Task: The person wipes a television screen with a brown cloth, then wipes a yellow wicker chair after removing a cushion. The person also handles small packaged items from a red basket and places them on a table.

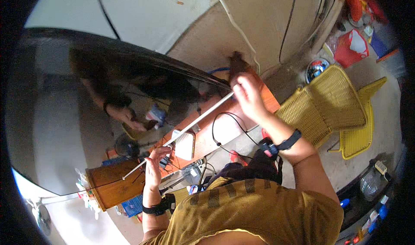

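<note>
A slim white pole (204, 115) slants in front of a large black television (97, 115), whose glossy screen reflects my arms. My left hand (155, 165) is around the pole's lower part, and its thin tip extends past the hand to the lower left. My right hand (248, 97), blurred, grips the upper end. Just beyond it is a dark brown object (240, 65), too blurred to name; whether it joins the pole I cannot tell. Below the pole, a white router-like box (185, 144) lies on the reddish wooden table (207, 141).
A looped black cable (213, 128) crosses the table edge. Yellow woven chairs (324, 105) stand at right, near a container of small items (317, 69) and a red bag (351, 47). A wooden cabinet (113, 183) and a fan (42, 215) are at lower left. A white cable (231, 16) runs down the wall.
</note>
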`<state>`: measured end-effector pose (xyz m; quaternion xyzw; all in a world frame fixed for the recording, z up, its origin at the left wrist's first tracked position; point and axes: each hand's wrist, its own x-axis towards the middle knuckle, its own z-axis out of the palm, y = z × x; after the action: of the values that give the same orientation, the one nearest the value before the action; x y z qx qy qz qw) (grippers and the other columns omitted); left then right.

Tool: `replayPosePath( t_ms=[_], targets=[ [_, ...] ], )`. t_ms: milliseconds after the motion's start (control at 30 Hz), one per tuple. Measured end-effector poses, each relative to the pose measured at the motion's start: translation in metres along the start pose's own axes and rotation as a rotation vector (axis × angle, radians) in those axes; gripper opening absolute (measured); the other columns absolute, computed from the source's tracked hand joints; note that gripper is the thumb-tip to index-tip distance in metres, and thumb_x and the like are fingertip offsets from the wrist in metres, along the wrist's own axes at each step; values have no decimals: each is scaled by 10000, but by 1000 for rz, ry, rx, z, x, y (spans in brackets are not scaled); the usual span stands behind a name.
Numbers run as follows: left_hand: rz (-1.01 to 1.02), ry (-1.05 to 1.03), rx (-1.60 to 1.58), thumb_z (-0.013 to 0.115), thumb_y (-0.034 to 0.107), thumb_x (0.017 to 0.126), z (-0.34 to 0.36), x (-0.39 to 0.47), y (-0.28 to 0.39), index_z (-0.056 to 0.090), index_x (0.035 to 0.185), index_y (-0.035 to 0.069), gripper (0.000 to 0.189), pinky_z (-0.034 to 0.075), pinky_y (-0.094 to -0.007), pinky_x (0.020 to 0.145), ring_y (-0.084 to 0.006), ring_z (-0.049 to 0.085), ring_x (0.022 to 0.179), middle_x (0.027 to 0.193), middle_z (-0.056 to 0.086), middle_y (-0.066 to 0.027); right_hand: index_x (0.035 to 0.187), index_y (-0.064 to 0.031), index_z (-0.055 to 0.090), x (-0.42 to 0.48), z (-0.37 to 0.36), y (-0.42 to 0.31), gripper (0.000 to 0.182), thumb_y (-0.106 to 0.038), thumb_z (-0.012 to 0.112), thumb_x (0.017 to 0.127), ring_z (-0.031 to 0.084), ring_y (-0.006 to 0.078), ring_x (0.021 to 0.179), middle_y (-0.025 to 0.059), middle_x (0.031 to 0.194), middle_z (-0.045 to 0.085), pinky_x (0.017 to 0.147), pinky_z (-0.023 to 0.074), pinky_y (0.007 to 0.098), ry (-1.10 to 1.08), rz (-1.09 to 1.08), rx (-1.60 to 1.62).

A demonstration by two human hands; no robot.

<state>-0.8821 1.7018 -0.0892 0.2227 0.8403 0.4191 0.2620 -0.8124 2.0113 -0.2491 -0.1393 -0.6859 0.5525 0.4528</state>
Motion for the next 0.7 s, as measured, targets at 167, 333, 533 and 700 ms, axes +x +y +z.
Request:
replayPosePath(
  t_ms=[167, 333, 533, 700],
  targets=[
    [23, 98, -48, 136, 663, 811, -12, -21, -9, 520, 1004, -6, 796, 353, -345, 883, -218, 527, 962, 992, 564, -119, 1209, 34, 387, -1, 19, -39, 451, -55, 496, 781, 454, 355, 1087, 236, 1210, 407, 934, 350, 361, -63, -131, 104],
    [61, 87, -71, 134, 659, 815, -12, -30, -30, 509, 1027, -13, 799, 354, -348, 890, -222, 513, 975, 1008, 547, -116, 1187, -118, 484, 60, 9, -105, 531, -22, 556, 669, 500, 359, 950, 187, 1165, 450, 814, 425, 418, -70, -555, -103],
    [104, 101, -65, 118, 622, 844, -14, -42, -40, 488, 1078, -17, 775, 353, -327, 867, -216, 503, 984, 1041, 537, -121, 984, -151, 626, 128, 32, -144, 263, -102, 595, 728, 456, 289, 957, 147, 1081, 451, 803, 397, 333, 33, -913, -125],
    [110, 127, -126, 106, 597, 858, -11, -48, -53, 498, 1047, -21, 756, 354, -352, 893, -226, 505, 987, 1030, 537, -123, 891, -125, 635, 44, 18, -27, 201, -58, 605, 704, 512, 257, 759, 89, 838, 489, 650, 453, 327, -31, -712, -329]
  ],
)
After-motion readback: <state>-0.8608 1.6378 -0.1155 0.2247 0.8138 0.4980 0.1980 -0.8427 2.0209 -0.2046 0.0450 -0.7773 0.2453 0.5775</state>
